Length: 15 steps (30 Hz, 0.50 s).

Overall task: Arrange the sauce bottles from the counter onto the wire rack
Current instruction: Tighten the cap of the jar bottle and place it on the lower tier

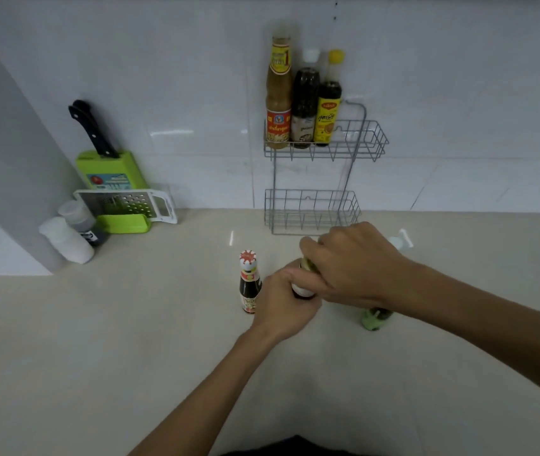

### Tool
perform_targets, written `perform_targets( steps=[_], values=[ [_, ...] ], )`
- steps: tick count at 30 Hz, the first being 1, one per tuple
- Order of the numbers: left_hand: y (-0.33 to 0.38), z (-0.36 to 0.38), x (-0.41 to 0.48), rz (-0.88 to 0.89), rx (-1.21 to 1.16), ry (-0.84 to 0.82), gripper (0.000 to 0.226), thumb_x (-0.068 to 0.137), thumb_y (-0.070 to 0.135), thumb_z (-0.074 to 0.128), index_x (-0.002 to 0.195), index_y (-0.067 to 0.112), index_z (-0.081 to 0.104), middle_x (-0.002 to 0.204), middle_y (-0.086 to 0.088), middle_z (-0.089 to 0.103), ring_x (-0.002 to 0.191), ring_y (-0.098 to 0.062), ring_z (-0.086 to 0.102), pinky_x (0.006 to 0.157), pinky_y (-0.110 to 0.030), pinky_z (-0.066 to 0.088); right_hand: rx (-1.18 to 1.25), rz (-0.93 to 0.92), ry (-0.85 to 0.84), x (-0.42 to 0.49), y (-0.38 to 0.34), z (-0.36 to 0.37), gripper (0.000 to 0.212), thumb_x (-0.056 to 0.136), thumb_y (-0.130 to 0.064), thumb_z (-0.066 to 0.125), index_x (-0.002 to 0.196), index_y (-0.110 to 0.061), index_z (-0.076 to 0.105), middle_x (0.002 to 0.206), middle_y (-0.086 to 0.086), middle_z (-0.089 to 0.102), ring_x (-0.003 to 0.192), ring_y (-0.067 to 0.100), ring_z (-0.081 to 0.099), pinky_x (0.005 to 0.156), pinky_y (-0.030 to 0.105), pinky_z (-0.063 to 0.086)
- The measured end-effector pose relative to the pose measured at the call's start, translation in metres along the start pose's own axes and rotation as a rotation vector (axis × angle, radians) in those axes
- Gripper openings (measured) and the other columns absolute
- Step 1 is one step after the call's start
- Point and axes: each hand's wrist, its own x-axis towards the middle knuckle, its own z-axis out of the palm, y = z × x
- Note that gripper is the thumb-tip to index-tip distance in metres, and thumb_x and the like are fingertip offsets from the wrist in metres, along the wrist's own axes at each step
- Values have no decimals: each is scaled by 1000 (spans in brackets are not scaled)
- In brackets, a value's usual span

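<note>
A two-tier wire rack point(357, 149) hangs on the tiled wall. Its upper shelf holds three bottles at the left: a tall tan sauce bottle point(278, 93), a dark bottle with a white cap point(305, 103) and a dark bottle with a yellow cap and label point(328, 106). The lower shelf point(311, 209) holds nothing. On the counter, my left hand point(282, 304) and my right hand point(354, 264) both grip a small dark bottle point(303, 289), mostly hidden by the fingers. A small dark sauce bottle with a red-and-white cap point(249, 284) stands just left of my hands.
A green pump bottle point(375, 317) stands behind my right forearm, its white pump point(402, 240) showing. At the left are a green knife block with a black knife point(107, 159), a flat grater point(130, 202) and two pale containers point(68, 238). The beige counter point(97, 357) spreads in front.
</note>
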Motion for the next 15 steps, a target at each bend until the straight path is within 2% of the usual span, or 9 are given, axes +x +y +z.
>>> perform_targets(
  steps=[2,3,5,7,9,12,15],
  values=[
    [13,-10,7,-53,17,-113,10,63,18,67,70,20,60,65,-2,70,61,-21,68,52,-38,54,-32,35,58,3,6,-3,63,95,-62,22,64,-14,46,43,3,47,36,24,40,45,26,32],
    [19,-16,10,-66,-3,-197,11,62,12,67,72,14,62,70,-6,73,68,-25,71,60,-42,59,-41,20,83,4,10,-6,61,96,-59,23,61,-14,46,41,3,45,34,23,38,45,27,33],
    [31,-27,12,-54,-55,-401,14,64,-3,66,71,9,62,74,-8,73,74,-23,70,72,-41,59,-7,-48,105,7,13,-14,55,96,-53,26,61,-14,44,41,2,44,34,23,36,43,29,35],
    [40,-34,11,-33,-83,-569,22,66,-14,63,71,7,59,72,-5,68,76,-21,65,73,-37,56,45,-127,104,7,14,-20,48,97,-48,30,66,-14,44,44,2,45,36,24,37,42,32,37],
    [44,-39,10,-34,-119,-664,26,65,-17,62,70,8,58,69,-2,66,79,-22,64,75,-36,54,90,-177,78,8,14,-28,41,98,-47,29,77,-15,44,51,2,47,42,26,40,43,36,40],
    [48,-43,12,-25,-127,-691,29,65,-18,62,68,10,59,68,1,67,81,-23,66,78,-38,55,80,-218,59,7,12,-36,36,100,-45,23,85,-18,40,57,2,49,48,26,44,45,37,40],
    [51,-39,13,-21,-58,-500,15,66,-12,65,76,0,64,74,-7,71,75,-21,69,76,-39,58,-15,-47,98,5,7,-35,44,101,-45,21,78,-17,46,49,0,45,40,24,38,44,30,31]
  ],
)
